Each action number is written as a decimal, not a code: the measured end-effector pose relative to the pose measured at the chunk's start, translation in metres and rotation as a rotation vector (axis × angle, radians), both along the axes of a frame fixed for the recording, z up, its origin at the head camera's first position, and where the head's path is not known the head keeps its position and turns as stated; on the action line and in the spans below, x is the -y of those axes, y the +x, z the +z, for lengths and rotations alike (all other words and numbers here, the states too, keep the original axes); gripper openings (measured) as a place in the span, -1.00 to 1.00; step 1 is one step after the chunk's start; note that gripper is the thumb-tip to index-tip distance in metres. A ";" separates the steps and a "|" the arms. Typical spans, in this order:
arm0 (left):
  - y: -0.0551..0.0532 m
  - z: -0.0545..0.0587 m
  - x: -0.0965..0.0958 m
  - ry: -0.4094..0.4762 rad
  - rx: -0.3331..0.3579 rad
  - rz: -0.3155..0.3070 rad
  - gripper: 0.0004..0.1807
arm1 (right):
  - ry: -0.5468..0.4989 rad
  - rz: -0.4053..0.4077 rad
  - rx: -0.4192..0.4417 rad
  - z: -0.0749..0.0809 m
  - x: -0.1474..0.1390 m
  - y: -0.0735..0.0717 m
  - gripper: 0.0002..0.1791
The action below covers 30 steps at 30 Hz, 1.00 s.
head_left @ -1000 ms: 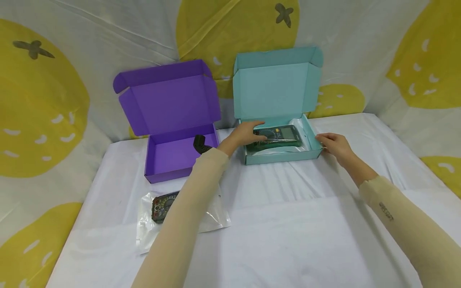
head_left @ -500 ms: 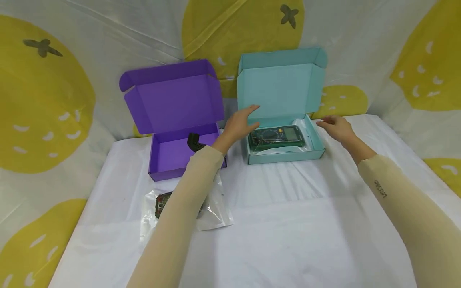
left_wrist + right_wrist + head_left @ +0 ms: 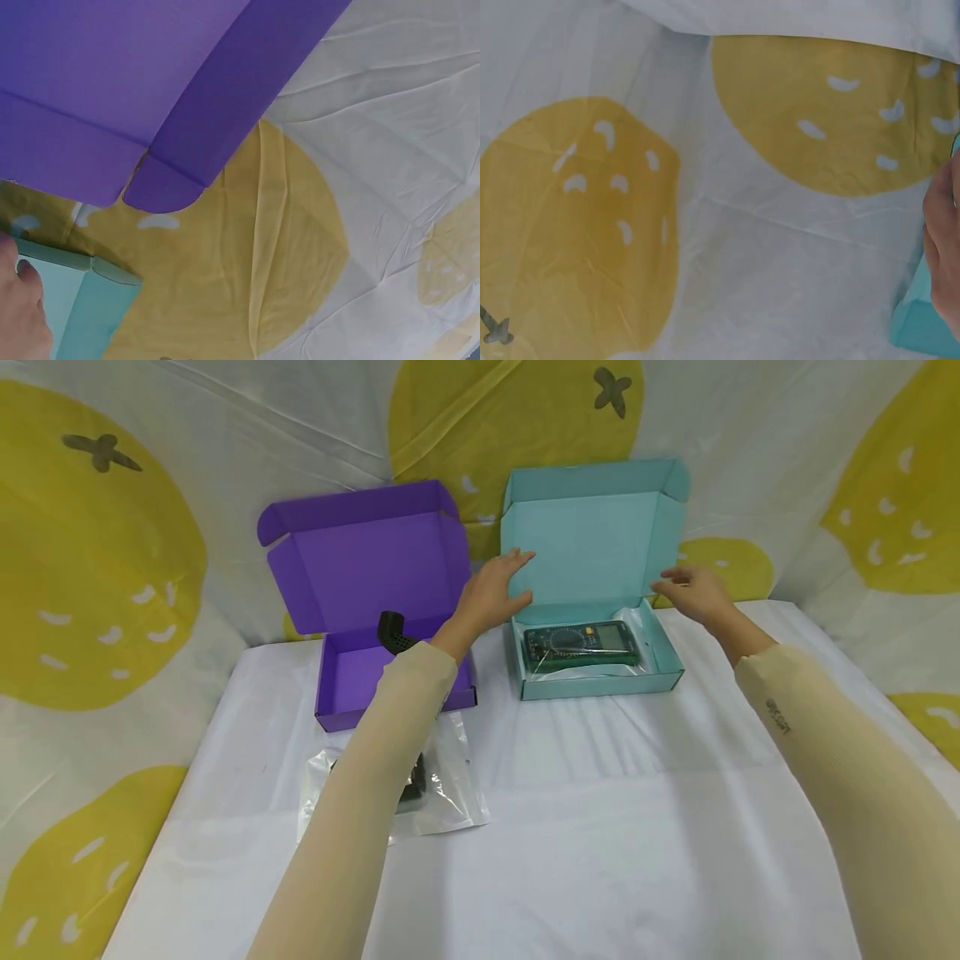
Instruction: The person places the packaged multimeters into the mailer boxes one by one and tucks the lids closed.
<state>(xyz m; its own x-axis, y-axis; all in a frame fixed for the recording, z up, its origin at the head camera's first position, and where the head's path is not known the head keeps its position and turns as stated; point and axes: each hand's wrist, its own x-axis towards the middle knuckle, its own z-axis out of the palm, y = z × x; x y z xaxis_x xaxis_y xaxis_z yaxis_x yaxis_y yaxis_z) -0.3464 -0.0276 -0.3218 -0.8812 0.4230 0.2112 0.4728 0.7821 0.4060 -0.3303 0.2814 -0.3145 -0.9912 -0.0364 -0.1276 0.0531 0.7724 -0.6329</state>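
A teal cardboard box (image 3: 600, 687) stands at the back right with its lid (image 3: 585, 552) raised. Inside lies a dark green multimeter (image 3: 581, 645) in a clear plastic bag. My left hand (image 3: 483, 597) is at the lid's left side, fingers and thumb spread, holding nothing. Across from it, my right hand (image 3: 697, 597) has its fingertips close to the lid's right edge, the fingers loosely bent. In the left wrist view, part of the left hand (image 3: 22, 311) overlaps the teal lid (image 3: 97, 307). The right wrist view catches the right hand (image 3: 943, 240) over the lid's edge.
An open purple box (image 3: 397, 714) sits left of the teal one, its lid (image 3: 375, 564) up. A second multimeter in a clear bag (image 3: 450, 802) lies in front, partly hidden by my left sleeve (image 3: 375, 777). Behind hangs a patterned cloth (image 3: 315, 427).
My left hand has left the multimeter in the teal box and risen to the lid's left side. My right hand has moved up from the box's side to the lid's right edge.
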 end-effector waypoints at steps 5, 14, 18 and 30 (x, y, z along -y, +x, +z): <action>0.000 -0.002 -0.001 0.012 -0.052 0.054 -0.18 | -0.031 -0.078 0.017 0.000 0.003 -0.004 -0.19; 0.002 -0.006 -0.009 0.145 0.060 0.155 0.12 | -0.349 -0.245 0.019 0.002 0.001 -0.011 -0.13; 0.004 -0.008 -0.015 0.200 0.156 0.177 0.15 | -0.491 -0.246 0.034 0.001 -0.004 -0.012 -0.14; 0.008 -0.019 -0.025 0.209 0.335 0.146 0.11 | -0.465 -0.188 -0.088 -0.014 0.016 -0.008 -0.26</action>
